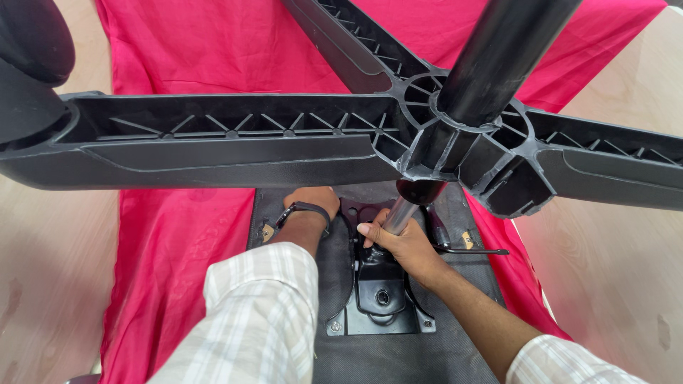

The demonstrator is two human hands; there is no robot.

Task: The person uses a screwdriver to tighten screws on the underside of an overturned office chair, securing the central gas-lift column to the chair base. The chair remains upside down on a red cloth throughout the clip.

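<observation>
Star base (235, 142) hides the left hand's (313, 203) fingers.

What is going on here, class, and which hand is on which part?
A person is working on an upturned office chair lying on a red cloth. The right hand grips the shiny metal column where it enters the black mechanism plate on the seat underside. The left hand, wearing a dark wristband, rests on the seat underside beside that plate. The black star-shaped base sits on the column's upper end, close to the camera.
</observation>
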